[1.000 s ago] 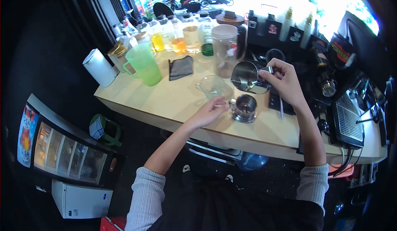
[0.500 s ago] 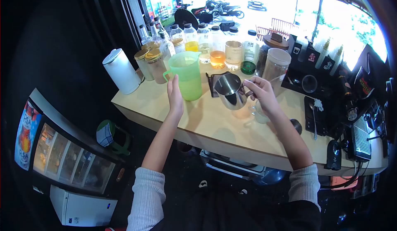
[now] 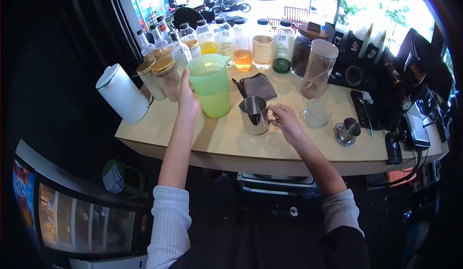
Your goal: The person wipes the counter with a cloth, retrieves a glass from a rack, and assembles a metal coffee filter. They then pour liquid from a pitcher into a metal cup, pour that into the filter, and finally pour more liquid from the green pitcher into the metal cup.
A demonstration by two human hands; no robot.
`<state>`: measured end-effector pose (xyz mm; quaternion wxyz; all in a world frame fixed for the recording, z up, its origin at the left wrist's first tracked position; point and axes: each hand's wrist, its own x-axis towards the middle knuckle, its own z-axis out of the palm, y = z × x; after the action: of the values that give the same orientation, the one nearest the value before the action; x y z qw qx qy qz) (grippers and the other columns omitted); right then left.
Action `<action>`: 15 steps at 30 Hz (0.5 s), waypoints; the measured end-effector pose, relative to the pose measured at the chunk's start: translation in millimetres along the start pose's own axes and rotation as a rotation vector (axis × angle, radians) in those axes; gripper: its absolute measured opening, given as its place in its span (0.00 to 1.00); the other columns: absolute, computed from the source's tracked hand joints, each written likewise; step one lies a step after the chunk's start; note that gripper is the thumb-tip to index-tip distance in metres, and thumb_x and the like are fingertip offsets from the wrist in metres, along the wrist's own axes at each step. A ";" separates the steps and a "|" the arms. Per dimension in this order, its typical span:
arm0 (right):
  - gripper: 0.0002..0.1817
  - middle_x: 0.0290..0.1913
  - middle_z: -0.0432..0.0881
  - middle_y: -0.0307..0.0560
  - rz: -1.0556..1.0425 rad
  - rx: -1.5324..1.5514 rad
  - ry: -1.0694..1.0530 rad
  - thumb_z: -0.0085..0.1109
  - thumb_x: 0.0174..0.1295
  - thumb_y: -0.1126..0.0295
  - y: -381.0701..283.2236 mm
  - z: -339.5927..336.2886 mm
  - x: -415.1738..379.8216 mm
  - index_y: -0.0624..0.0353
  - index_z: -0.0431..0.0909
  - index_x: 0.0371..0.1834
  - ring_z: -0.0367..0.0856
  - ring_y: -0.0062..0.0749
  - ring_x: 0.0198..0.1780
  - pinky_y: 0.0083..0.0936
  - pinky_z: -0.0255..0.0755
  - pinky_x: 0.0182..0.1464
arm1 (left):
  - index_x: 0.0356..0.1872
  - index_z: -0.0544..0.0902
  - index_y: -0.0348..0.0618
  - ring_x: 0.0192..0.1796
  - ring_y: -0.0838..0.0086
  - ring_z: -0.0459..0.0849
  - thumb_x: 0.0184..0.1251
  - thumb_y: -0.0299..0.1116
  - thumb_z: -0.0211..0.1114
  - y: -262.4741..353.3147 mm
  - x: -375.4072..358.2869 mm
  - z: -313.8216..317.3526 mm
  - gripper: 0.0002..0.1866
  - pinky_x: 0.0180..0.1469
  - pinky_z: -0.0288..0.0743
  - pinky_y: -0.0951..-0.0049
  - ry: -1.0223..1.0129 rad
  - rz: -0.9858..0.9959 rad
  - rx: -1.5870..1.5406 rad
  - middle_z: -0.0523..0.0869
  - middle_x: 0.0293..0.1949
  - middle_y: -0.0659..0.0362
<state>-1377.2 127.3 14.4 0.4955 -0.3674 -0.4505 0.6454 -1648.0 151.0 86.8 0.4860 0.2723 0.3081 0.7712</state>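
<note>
My left hand [image 3: 188, 98] is closed at the handle side of a translucent green plastic pitcher [image 3: 208, 83], thumb up along it; the handle itself is hidden. Pale liquid fills the pitcher's lower part, and it stands upright on the counter. To its right is a stainless steel milk jug [image 3: 254, 117], upright, its base seemingly on the wood. My right hand [image 3: 285, 120] pinches the jug's handle from the right. Just behind the jug lies a folded dark cloth [image 3: 259, 86]. A clear glass cup [image 3: 319, 113] stands right of my right hand.
Several bottles with dark caps [image 3: 243, 52] line the back of the wooden counter [image 3: 222, 146]. Gold-lidded jars [image 3: 165, 73] and a white kettle [image 3: 121, 93] stand left. On the right are a tall lidded container [image 3: 319, 69], a small metal cup [image 3: 347, 131] and a spoon [image 3: 369, 117].
The steel jug has come down and left from its tilted, raised position and is now upright. My left hand has closed in at the green pitcher's handle. The view has shifted.
</note>
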 end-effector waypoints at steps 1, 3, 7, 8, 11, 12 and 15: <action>0.11 0.21 0.63 0.29 0.010 0.011 0.024 0.58 0.61 0.64 -2.9 5.3 -4.8 0.53 0.71 0.23 0.61 0.13 0.22 0.14 0.60 0.28 | 0.51 0.72 0.36 0.51 0.69 0.78 0.67 0.42 0.56 3.7 3.5 -5.5 0.20 0.55 0.72 0.67 -0.001 -0.010 0.007 0.78 0.49 0.54; 0.11 0.21 0.63 0.29 0.020 0.027 0.031 0.58 0.60 0.64 0.5 5.8 -5.1 0.54 0.71 0.23 0.61 0.13 0.22 0.14 0.60 0.28 | 0.52 0.70 0.35 0.53 0.70 0.76 0.66 0.40 0.59 8.2 8.8 -14.4 0.21 0.57 0.70 0.68 -0.104 -0.019 0.019 0.78 0.50 0.54; 0.11 0.21 0.64 0.29 0.021 0.043 0.034 0.59 0.60 0.65 3.3 8.8 -4.0 0.54 0.71 0.23 0.61 0.14 0.22 0.14 0.61 0.28 | 0.54 0.67 0.36 0.55 0.71 0.74 0.64 0.37 0.61 23.9 0.2 -7.5 0.22 0.59 0.68 0.69 -0.227 0.020 0.064 0.77 0.50 0.55; 0.11 0.21 0.64 0.29 0.023 0.044 0.039 0.59 0.60 0.65 3.2 10.0 -4.8 0.54 0.71 0.23 0.61 0.14 0.22 0.14 0.61 0.28 | 0.55 0.66 0.35 0.56 0.72 0.74 0.64 0.36 0.61 26.0 -0.5 -8.6 0.23 0.59 0.67 0.70 -0.257 0.029 0.114 0.77 0.52 0.54; 0.11 0.21 0.65 0.30 0.025 0.045 0.051 0.59 0.60 0.65 2.5 14.2 -7.4 0.54 0.71 0.23 0.62 0.14 0.22 0.14 0.61 0.28 | 0.56 0.65 0.35 0.57 0.73 0.72 0.64 0.33 0.61 30.6 -4.9 -8.4 0.23 0.60 0.66 0.72 -0.322 0.050 0.221 0.75 0.54 0.53; 0.11 0.22 0.67 0.30 0.016 0.037 0.040 0.59 0.60 0.65 3.0 14.6 -7.5 0.55 0.71 0.23 0.63 0.14 0.22 0.13 0.61 0.28 | 0.56 0.65 0.35 0.58 0.73 0.72 0.64 0.33 0.61 31.0 -6.0 -8.0 0.23 0.61 0.65 0.72 -0.354 0.066 0.276 0.75 0.56 0.53; 0.10 0.22 0.66 0.29 0.019 0.012 0.026 0.58 0.60 0.65 0.4 18.8 -9.4 0.53 0.71 0.23 0.63 0.13 0.22 0.12 0.61 0.28 | 0.56 0.64 0.33 0.59 0.73 0.71 0.63 0.32 0.62 28.0 -7.3 -8.9 0.24 0.62 0.63 0.73 -0.409 0.084 0.369 0.72 0.59 0.51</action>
<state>-1392.4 114.1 20.4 0.4975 -0.3771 -0.4365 0.6478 -1668.0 133.0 100.7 0.4481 0.5188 0.3270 0.6505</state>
